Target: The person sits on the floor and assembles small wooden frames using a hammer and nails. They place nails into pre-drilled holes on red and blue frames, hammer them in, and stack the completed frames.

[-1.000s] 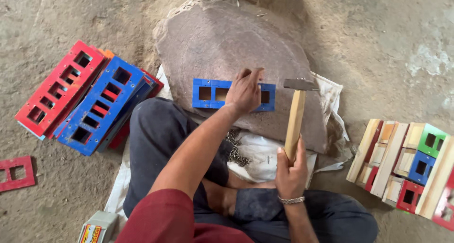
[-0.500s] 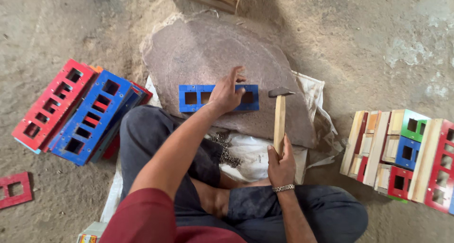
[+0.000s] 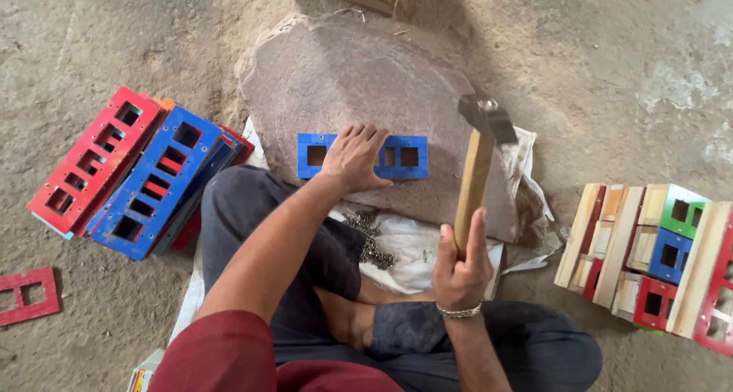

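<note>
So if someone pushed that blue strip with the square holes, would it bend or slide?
The blue strip looks thin, flat and rigid, so it probably slides rather than flexes. Its cut-outs suggest it is light. The left hand pressing it onto the rough stone slab likely stops it shifting.

Soft, even daylight, faint shadows, sharp focus, slight wide-angle stretch at edges.

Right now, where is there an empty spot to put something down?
The flat stone is bare above the blue cut-out strip that the left hand presses. The dirt floor is open at upper right, above the wooden block stack, and at upper left, above the red and blue panels. The cloth with nails, near the right hand gripping the hammer, is crowded.
</note>
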